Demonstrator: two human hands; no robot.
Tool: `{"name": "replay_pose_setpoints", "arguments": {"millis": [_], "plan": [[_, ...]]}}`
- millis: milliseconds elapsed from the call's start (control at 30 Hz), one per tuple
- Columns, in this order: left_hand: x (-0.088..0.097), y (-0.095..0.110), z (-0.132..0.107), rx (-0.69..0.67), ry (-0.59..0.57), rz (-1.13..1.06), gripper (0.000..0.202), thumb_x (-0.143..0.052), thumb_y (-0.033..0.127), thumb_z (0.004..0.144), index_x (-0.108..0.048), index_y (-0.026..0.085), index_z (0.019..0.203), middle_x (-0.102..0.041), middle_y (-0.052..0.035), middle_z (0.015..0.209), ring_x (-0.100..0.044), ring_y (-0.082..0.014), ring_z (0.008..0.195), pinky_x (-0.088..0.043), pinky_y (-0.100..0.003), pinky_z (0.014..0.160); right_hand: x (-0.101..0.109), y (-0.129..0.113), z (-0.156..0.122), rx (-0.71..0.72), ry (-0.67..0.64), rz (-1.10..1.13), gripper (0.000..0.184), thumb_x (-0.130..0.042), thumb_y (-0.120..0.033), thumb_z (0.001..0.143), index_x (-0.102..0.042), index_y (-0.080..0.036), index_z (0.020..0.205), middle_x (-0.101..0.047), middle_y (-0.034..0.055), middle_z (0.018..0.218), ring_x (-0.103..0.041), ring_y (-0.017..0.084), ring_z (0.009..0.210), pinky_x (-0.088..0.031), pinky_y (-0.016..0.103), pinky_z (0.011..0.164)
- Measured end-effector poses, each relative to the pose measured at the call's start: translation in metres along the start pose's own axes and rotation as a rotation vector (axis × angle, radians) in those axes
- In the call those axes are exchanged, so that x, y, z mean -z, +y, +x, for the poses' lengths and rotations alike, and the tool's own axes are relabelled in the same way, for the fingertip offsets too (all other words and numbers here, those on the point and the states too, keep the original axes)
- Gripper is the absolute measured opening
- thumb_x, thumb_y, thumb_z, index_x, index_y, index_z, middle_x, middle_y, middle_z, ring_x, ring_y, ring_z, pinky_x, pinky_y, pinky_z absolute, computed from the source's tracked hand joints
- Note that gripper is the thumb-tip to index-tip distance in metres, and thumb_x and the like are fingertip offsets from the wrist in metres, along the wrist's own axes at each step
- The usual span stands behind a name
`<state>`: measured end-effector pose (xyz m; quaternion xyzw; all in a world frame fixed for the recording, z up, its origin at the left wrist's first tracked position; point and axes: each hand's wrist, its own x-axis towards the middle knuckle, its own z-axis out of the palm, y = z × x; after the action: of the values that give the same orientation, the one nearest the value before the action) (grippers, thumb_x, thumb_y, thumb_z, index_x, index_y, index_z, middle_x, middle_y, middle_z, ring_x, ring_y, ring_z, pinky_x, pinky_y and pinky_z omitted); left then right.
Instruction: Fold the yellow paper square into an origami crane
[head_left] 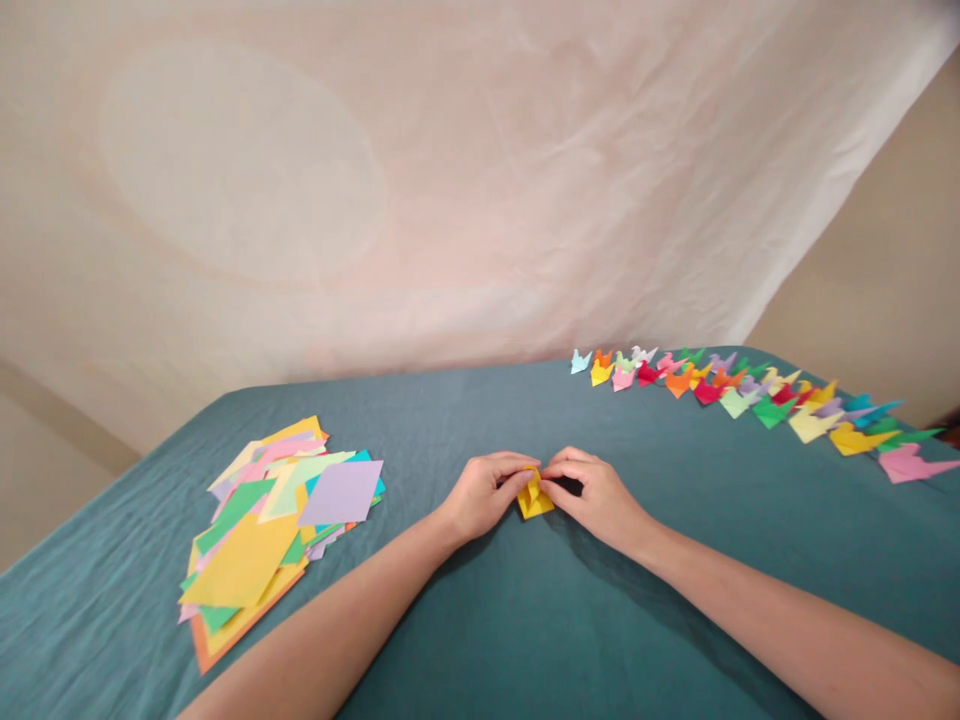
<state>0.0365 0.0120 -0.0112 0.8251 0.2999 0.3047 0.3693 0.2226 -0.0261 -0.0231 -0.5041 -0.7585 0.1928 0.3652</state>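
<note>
A small, partly folded yellow paper (534,497) rests on the teal cloth (480,610) in the middle of the table. My left hand (487,492) pinches its left side with curled fingers. My right hand (592,495) pinches its right side, fingertips meeting the left hand's over the paper. Both forearms reach in from the bottom edge.
A loose pile of coloured paper squares (270,520) lies at the left. A row of several folded paper cranes (750,395) in many colours runs along the back right edge. A pale cloth backdrop (450,180) hangs behind the table.
</note>
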Motion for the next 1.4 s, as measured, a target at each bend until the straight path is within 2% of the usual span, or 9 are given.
{"name": "replay_pose_setpoints", "arguments": {"millis": [900, 1167, 1400], "plan": [[0.0016, 0.0040, 0.0007, 0.081, -0.011, -0.010, 0.028, -0.041, 0.023, 0.089, -0.065, 0.018, 0.102, -0.065, -0.0053, 0.105, -0.060, -0.0161, 0.096, -0.046, -0.026, 0.085, -0.0018, 0.0023, -0.0003, -0.012, -0.004, 0.001, 0.013, -0.057, -0.023, 0.081, -0.070, -0.023, 0.084, -0.064, 0.0022, 0.084, -0.060, 0.016, 0.078, -0.045, 0.030, 0.074], [-0.0023, -0.0003, 0.0012, 0.171, 0.042, -0.107, 0.024, -0.046, 0.027, 0.087, -0.064, 0.016, 0.100, -0.067, -0.0051, 0.093, -0.061, -0.0163, 0.083, -0.049, -0.027, 0.076, -0.0019, 0.0019, 0.0005, -0.011, 0.000, -0.009, 0.013, -0.058, -0.022, 0.080, -0.070, -0.023, 0.084, -0.064, 0.0021, 0.083, -0.059, 0.016, 0.077, -0.044, 0.030, 0.074], [-0.0040, -0.0011, 0.0011, 0.182, 0.044, -0.196, 0.025, -0.048, 0.027, 0.085, -0.064, 0.012, 0.098, -0.067, -0.0076, 0.091, -0.062, -0.0180, 0.082, -0.050, -0.028, 0.075, -0.0023, 0.0015, 0.0001, -0.020, 0.009, -0.009, 0.013, -0.058, -0.021, 0.079, -0.070, -0.022, 0.084, -0.063, 0.0025, 0.082, -0.060, 0.017, 0.077, -0.044, 0.029, 0.073]]}}
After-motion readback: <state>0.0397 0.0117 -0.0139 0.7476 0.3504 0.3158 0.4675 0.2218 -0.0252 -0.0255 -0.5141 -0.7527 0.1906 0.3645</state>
